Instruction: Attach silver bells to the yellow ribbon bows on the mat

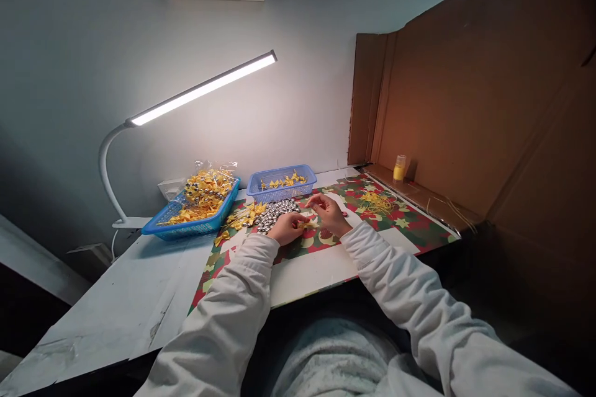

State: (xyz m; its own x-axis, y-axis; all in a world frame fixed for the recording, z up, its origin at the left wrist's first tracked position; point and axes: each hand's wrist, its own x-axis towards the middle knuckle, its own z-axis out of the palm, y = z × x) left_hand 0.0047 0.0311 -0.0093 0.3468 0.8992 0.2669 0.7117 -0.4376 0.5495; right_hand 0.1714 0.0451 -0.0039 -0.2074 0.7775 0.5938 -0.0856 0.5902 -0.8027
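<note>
Over the patterned mat, my left hand (287, 229) is closed, its fingertips pinching a small yellow ribbon bow (308, 224). My right hand (327, 213) is raised just beside it, thumb and fingers pinched together; whatever they hold is too small to make out. Immediately left of my hands lies a heap of shiny silver bells (275, 213), partly hidden by the left hand. Loose yellow bows (246, 216) are spread further left, against the bells. A tangle of thin yellow cords (376, 202) rests on the mat to the right of my right hand.
A blue basket (193, 231) heaped with yellow bows and bagged pieces stands at left. Behind the bells is a lighter blue basket (280, 191) with a few bows. A lit lamp (205, 88) arches overhead. A yellow-filled bottle (399, 169) stands by the cardboard wall (447, 87).
</note>
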